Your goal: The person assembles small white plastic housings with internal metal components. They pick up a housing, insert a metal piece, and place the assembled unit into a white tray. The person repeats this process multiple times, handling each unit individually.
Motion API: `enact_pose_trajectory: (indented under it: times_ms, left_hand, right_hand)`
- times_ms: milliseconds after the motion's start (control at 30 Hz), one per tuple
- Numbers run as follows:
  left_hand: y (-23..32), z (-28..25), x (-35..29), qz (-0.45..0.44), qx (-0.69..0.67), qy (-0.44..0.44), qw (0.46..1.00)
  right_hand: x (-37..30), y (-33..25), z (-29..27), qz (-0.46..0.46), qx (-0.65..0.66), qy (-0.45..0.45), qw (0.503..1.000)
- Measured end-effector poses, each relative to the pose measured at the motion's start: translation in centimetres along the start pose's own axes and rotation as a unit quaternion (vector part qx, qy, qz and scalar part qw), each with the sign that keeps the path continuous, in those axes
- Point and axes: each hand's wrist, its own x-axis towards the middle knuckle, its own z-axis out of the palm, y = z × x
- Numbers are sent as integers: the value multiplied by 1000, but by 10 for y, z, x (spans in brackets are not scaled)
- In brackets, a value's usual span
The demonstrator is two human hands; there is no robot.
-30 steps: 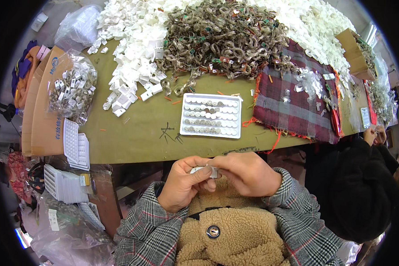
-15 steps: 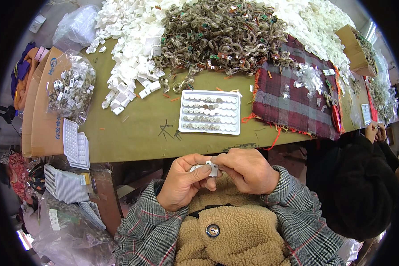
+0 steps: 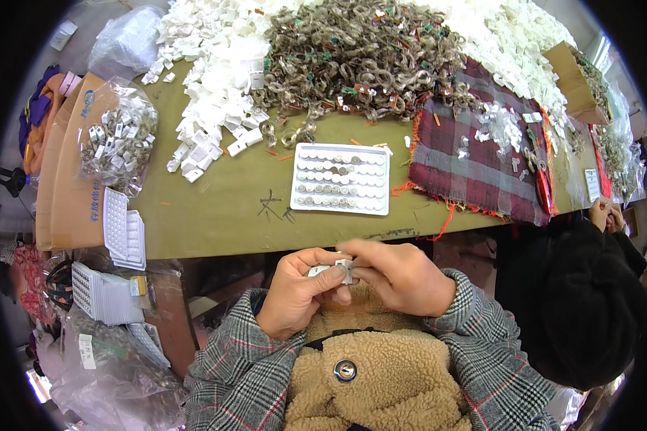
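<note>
Just above my lap, in front of the table edge, my left hand (image 3: 298,291) is closed around a small white plastic casing (image 3: 344,270), pinching it between thumb and fingers. My right hand (image 3: 407,276) is at the same piece, its thumb against the right side and its index finger reaching over the top, slightly blurred. Fingers hide most of the casing, and any small part inside it cannot be made out. Beyond my hands on the table lies a white tray (image 3: 341,209) with rows of round pockets, many holding small round pieces.
Piles of white casings (image 3: 216,108) and coiled clear wires (image 3: 359,61) cover the far table. A plaid cloth (image 3: 474,158) lies right. At left are a bag of parts (image 3: 118,140), a cardboard box (image 3: 68,172) and stacked trays (image 3: 104,294). A person in black (image 3: 586,309) sits at right.
My right index finger has lifted and stretched leftward over the casing, and the right hand has tilted a little. My left hand keeps its hold in nearly the same place.
</note>
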Motion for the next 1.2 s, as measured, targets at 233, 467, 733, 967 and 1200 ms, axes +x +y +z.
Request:
enact_pose_trajectory:
  times_ms: [233, 467, 733, 967, 1200]
  left_hand:
    - [13, -2, -2, 11, -51, -15, 999]
    - [19, -22, -4, 47, -64, -11, 997]
    - [49, -52, -4, 100, -205, -116, 967]
    - [64, -67, -8, 79, -226, -37, 970]
    - [65, -79, -6, 115, -227, -35, 966]
  right_hand:
    - [14, -16, -2, 99, 58, 16, 993]
    - [40, -26, 20, 45, -21, 14, 999]
    - [145, -16, -12, 62, -70, -73, 993]
    - [231, 25, 34, -95, -363, -126, 918]
    - [229, 13, 18, -17, -165, -67, 984]
